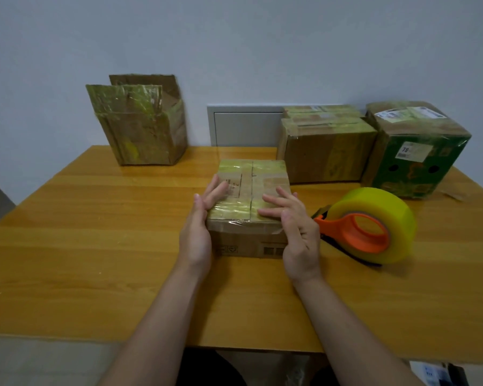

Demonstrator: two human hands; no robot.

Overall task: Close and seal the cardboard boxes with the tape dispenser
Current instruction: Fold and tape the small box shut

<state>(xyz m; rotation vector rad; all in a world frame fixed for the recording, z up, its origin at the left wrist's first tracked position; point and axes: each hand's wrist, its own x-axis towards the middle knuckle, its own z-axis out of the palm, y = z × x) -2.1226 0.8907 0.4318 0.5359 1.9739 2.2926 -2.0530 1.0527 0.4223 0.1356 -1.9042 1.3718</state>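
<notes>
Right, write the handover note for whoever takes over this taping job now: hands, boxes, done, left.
Left hand: open, flat against the small box at its left edge.
Right hand: open, fingers resting on that box's top.
Tape dispenser: on the table right of the small box, in neither hand.
Done: small box closed, tape across its top; brown box and green box at far right closed and taped.
Left: open box at far left, flaps up, untaped.

Yellow tape roll [374, 218] on orange dispenser [352, 232]; brown boxes; green printed box [413, 160]; honey-striped wooden table [95, 246].
</notes>
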